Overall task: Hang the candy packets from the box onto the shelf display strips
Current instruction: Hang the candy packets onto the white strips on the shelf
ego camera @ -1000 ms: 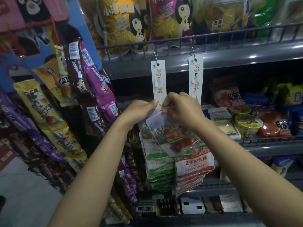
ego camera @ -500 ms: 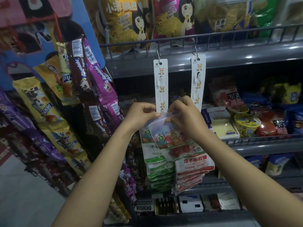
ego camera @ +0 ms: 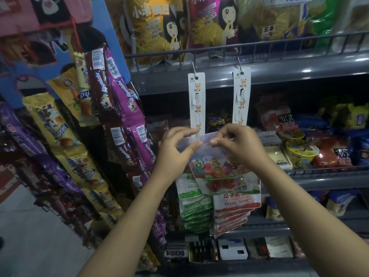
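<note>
Two white display strips hang by hooks from the upper shelf rail: the left strip (ego camera: pixel 196 102) and the right strip (ego camera: pixel 241 95). A clear candy packet (ego camera: pixel 219 168) with red sweets and a colourful label is held up against the lower end of the left strip. My left hand (ego camera: pixel 175 150) pinches its top left edge, and my right hand (ego camera: pixel 237 144) pinches its top right edge. Below it hang several green-and-white packets (ego camera: pixel 194 208) on the left strip and several red-and-white packets (ego camera: pixel 235 210) on the right strip. The box is out of view.
Long purple and yellow candy bags (ego camera: pixel 119 108) hang in rows on the left rack. The grey upper shelf (ego camera: pixel 259 72) carries big snack bags, the middle shelf (ego camera: pixel 329 172) noodle cups and packets. Small boxes (ego camera: pixel 231 250) stand on the bottom shelf. Grey floor (ego camera: pixel 30 236) lies at lower left.
Both hands have spread slightly along the packet's top edge, which now lies flatter against the left strip's lower end. The view has shifted a little.
</note>
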